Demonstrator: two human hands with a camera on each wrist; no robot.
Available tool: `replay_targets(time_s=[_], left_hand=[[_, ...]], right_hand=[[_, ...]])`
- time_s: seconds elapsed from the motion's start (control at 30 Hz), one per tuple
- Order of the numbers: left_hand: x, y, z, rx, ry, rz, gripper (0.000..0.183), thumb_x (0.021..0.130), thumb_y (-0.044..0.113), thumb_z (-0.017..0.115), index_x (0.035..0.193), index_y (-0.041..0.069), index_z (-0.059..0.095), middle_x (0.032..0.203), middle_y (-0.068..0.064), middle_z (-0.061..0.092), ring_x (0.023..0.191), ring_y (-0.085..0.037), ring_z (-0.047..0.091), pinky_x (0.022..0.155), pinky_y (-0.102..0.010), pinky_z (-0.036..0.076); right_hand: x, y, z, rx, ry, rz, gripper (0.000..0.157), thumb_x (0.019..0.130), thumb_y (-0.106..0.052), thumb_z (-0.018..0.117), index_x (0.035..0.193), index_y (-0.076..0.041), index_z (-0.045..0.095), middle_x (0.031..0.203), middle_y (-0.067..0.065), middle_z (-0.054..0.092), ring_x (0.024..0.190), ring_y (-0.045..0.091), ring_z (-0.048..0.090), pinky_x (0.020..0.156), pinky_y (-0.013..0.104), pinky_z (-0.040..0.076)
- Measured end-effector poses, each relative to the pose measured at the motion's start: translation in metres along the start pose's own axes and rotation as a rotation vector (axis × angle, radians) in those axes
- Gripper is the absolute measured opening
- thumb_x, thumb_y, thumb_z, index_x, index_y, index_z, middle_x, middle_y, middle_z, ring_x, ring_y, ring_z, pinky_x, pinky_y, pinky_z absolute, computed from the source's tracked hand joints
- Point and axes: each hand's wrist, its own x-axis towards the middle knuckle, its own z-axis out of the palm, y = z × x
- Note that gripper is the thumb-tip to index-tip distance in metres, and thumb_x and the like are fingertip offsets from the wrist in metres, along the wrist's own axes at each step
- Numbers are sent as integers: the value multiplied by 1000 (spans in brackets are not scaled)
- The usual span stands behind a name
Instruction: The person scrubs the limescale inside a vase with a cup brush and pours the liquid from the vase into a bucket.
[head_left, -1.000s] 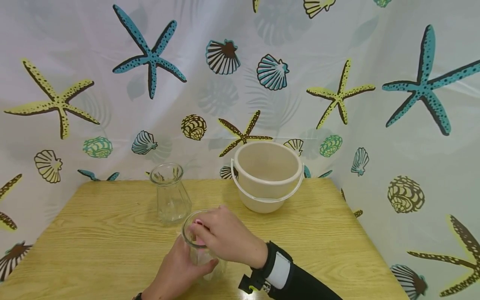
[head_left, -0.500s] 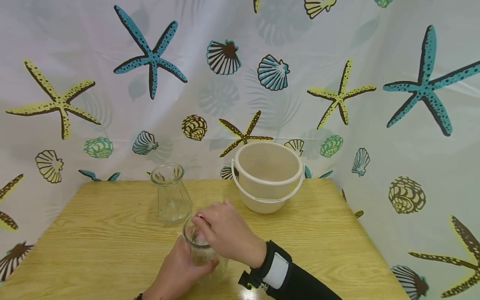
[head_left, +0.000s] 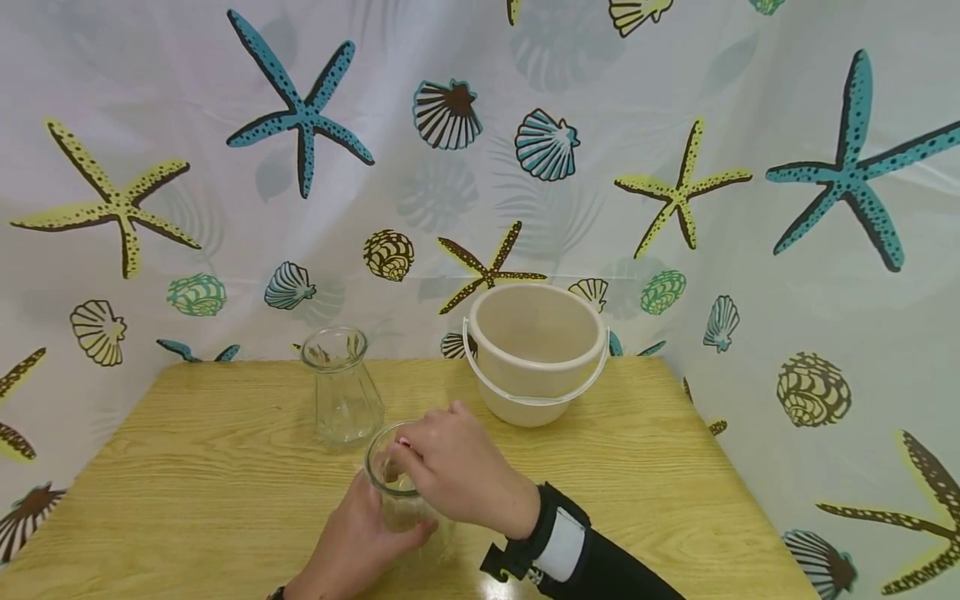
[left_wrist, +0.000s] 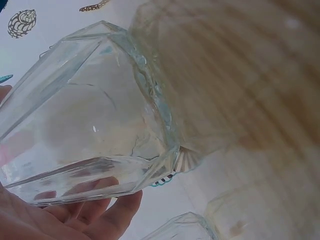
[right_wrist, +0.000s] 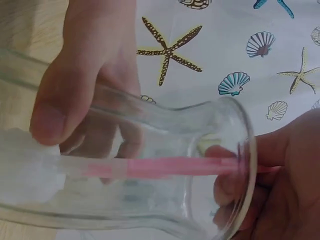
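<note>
My left hand (head_left: 360, 533) grips the body of a clear faceted glass jar (head_left: 405, 510), thumb on the near side; in the left wrist view the jar's base (left_wrist: 155, 95) is tipped toward that camera. At the jar's mouth, my right hand (head_left: 463, 475) holds the pink handle (right_wrist: 175, 166) of a bottle brush, fingers reaching just inside the rim. Through the glass in the right wrist view, the brush's white head (right_wrist: 27, 167) shows deep inside the jar. Most of the brush is hidden behind my right hand in the head view.
A second glass jar (head_left: 345, 400) stands upright just behind, to the left. At the back right sits a cream bucket (head_left: 536, 383) with its handle hanging down in front. Behind the wooden table (head_left: 187, 475) hangs a curtain (head_left: 480, 192) printed with shells and starfish.
My right hand has turned and shifted slightly at the jar's mouth, and less of the pink handle shows there. My left hand and its hold on the jar stay nearly the same.
</note>
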Motion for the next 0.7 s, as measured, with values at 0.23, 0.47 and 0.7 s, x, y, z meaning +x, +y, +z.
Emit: replay_targets(time_s=[0.23,0.47,0.7], left_hand=[[0,-3,1,15,30,90,86,67,68,70,137,33,33,129,5,44,109,-11,45,83,-46,48],[0,-4,2,39,43,98,86,67,70,68,136,33,34,127,7,44,109,-8,44,82,-45,49],[1,-4,2,7,55,124,81,67,67,71,133,34,37,121,10,46,102,-6,47,79,-41,49]], right_hand=[[0,-7,-5,92,-51,-40,32,100,-28,48,69,-24,56,62,-18,45,59,-4,37,63,27,28],[2,-10,-4,147,-71,-60,40,101,-26,46,61,-24,46,55,-14,41,55,-3,35,62,25,26],[3,-8,-3,210,-40,-42,37,100,-24,48,63,-23,50,56,-15,46,54,-5,38,58,24,26]])
